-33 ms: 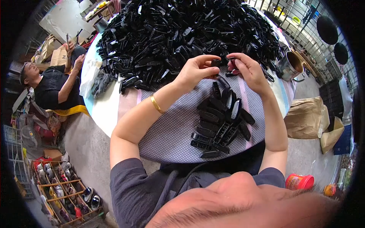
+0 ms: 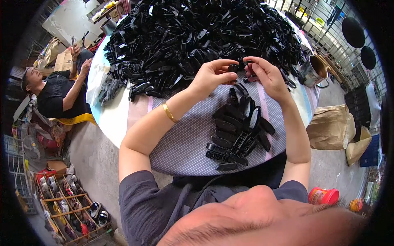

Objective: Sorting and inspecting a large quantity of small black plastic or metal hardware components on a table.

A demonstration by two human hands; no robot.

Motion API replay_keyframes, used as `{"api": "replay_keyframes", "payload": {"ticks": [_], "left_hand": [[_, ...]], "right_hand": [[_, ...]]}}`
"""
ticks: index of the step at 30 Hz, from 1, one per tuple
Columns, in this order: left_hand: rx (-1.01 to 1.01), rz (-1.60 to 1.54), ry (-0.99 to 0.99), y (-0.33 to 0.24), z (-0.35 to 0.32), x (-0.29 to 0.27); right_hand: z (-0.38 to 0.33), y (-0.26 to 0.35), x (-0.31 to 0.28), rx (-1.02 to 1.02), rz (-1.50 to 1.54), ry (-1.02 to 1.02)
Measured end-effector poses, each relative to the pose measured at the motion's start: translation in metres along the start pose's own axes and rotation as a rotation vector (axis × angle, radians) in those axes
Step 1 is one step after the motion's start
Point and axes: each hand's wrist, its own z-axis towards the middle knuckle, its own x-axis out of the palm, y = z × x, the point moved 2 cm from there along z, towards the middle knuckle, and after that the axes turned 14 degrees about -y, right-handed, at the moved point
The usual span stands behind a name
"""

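— What have your hands got hold of?

— One small black plastic part [image 2: 239, 65], held up between both hands just in front of the big heap. My left hand [image 2: 211, 76] has thumb and fingers curled in and pinched on its left end; my right hand [image 2: 266, 76] is closed the same way on its right end, and something pinkish shows at those fingertips, too small to make out. Both hands are nearly shut, only the part's own width keeping them apart.

— Where does it sit over the table?

— Above the far edge of the dotted grey cloth [image 2: 184, 139], which covers the near side of the round table [image 2: 113, 119]. Right behind my fingers lies the pile of black plastic parts [image 2: 197, 37], covering most of the tabletop.

— And nearer to you?

— A smaller cluster of black clips [image 2: 240, 129] lies on the cloth between my forearms, some stacked side by side. There is a gold bangle [image 2: 168, 112] on my left wrist.

— Anything else about?

— A metal cup [image 2: 314, 70] at the table's right edge, a brown paper sack [image 2: 330, 127] on the floor beyond it, and a red-lidded jar [image 2: 323, 196] by my right elbow. To my left a person in a black shirt [image 2: 57, 92] sits low beside the table, and a wooden rack of shoes [image 2: 67, 205] stands on the floor.
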Motion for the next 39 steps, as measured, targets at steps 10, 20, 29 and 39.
{"api": "replay_keyframes", "payload": {"ticks": [10,20,29,39], "left_hand": [[0.109,0.188,-0.1,-0.009,-0.009,0.009],[0.089,0.065,-0.117,-0.003,-0.01,0.006],[-0.066,-0.257,-0.118,0.0,-0.012,0.011],[0.163,-0.13,0.056,-0.017,-0.011,0.004]], "right_hand": [[-0.013,0.002,0.019,0.116,0.151,-0.189],[-0.014,-0.005,0.025,-0.248,-0.094,-0.253],[-0.017,0.004,0.03,-0.346,-0.177,-0.367],[-0.022,0.014,0.025,-0.356,-0.296,-0.131]]}}
